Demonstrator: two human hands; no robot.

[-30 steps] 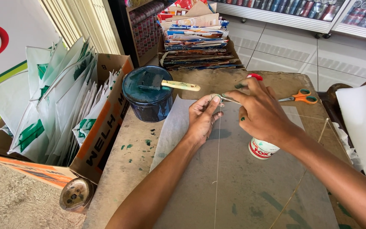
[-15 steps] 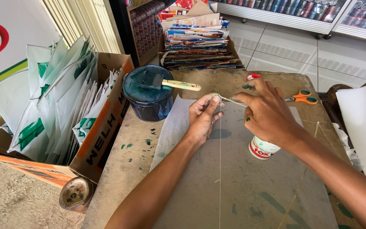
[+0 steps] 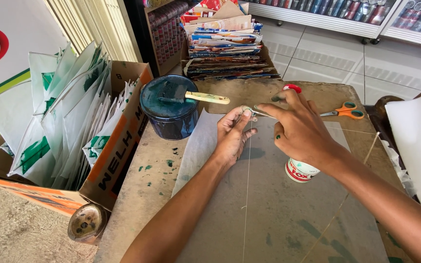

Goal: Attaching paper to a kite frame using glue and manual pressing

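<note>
Pinched between my left hand's (image 3: pixel 234 134) thumb and forefinger and my right hand's (image 3: pixel 296 129) fingertips is one end of a thin string (image 3: pixel 247 185), which runs taut down the grey sheet (image 3: pixel 269 214) toward six o'clock. At ten o'clock of my hands sits a dark paint tin (image 3: pixel 169 107) with a brush (image 3: pixel 196 96) across it; orange scissors (image 3: pixel 343 111) lie at two o'clock.

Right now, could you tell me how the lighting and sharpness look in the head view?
Head view: even daylight, soft shadow under the left hand on the grey sheet; right hand sharp, no motion blur; mild wide-angle bending at the edges; floor tiles bright with slight glare.
</note>
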